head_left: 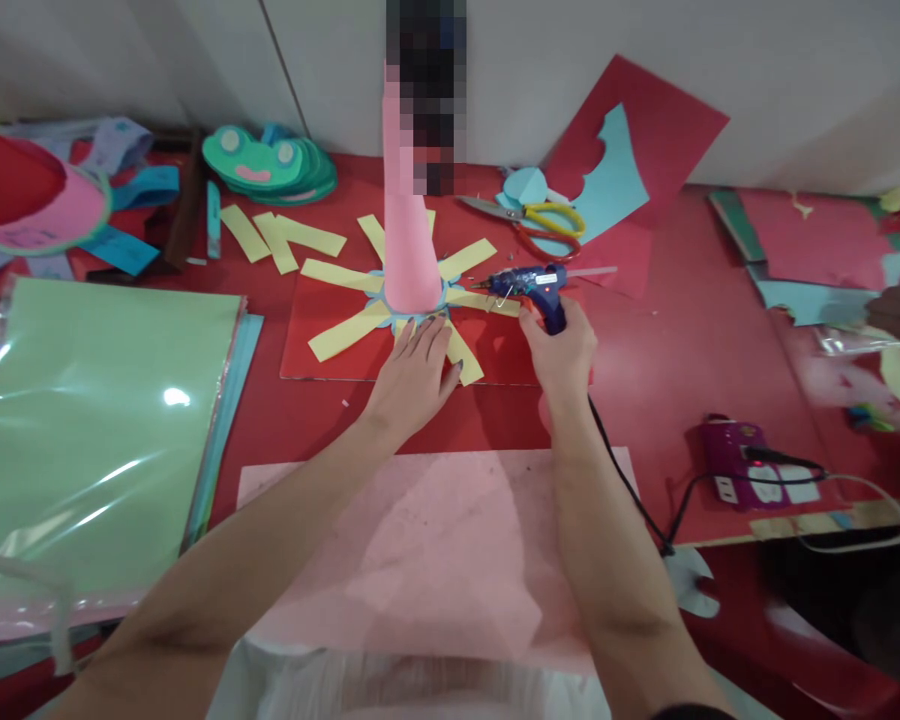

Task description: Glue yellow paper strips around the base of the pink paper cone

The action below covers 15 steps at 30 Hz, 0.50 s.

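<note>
A red table (667,370) meets a pale wall (540,60).

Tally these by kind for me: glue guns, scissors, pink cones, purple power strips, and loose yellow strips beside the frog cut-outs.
Glue gun: 1
Scissors: 1
Pink cone: 1
Purple power strip: 1
Loose yellow strips: 3
Total: 7

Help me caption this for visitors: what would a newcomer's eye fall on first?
Probably the tall pink paper cone, standing centrally with yellow strips radiating from its base. Next comes the dark blue glue gun in the right hand, then the green frog faces at the back, left of the cone.
</note>
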Available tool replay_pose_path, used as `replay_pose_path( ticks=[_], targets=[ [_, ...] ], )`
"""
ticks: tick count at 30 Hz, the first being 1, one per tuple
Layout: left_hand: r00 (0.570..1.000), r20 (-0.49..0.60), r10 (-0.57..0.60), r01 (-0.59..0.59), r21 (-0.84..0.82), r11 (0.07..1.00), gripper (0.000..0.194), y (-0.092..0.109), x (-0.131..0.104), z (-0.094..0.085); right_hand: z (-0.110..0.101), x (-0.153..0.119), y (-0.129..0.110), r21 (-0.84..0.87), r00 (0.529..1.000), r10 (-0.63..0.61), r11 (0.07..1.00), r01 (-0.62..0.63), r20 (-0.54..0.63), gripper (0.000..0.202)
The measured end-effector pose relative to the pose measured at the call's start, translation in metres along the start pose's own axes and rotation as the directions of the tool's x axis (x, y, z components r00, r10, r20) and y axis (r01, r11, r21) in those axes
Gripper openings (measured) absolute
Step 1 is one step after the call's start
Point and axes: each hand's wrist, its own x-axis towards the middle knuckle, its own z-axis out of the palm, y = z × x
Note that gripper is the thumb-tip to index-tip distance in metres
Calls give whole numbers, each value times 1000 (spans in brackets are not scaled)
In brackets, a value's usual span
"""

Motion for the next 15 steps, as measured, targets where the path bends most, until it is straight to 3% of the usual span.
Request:
replay_pose_path(
  ticks=[15],
  targets=[
    [1000, 3, 2, -3, 58, 998, 47, 3, 1, -3, 2, 1, 2, -13, 1000, 4, 1000, -4, -6, 41]
  ],
)
